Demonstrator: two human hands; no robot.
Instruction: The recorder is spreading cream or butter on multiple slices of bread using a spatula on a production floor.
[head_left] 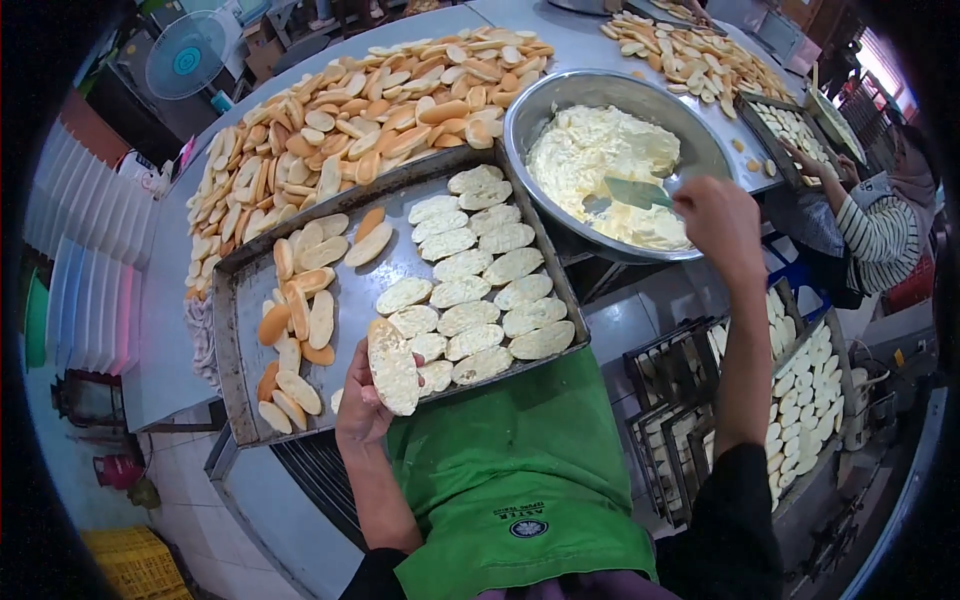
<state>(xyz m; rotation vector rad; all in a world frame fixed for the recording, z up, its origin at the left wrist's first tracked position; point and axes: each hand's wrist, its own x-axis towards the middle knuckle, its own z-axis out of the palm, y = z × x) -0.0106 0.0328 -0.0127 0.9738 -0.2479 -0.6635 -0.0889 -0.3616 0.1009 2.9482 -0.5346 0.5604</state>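
In my left hand (362,405) is an oval bread slice (392,368), tilted over the near edge of the baking tray (232,345), its face coated with pale cream. My right hand (722,222) grips a greenish spatula (636,192) whose blade dips into the yellow-white cream (600,150). That cream fills much of a large steel bowl (520,110) beyond the tray. Rows of cream-covered slices (465,290) lie on the tray's right half. Plain bread slices (300,290) are scattered on its left side.
A big heap of bread slices (380,105) covers the table behind the tray. Another heap (700,60) lies at the far right, near a co-worker in a striped sleeve (885,235). Stacked trays of slices (800,400) stand low on my right. A fan (188,55) is at the back left.
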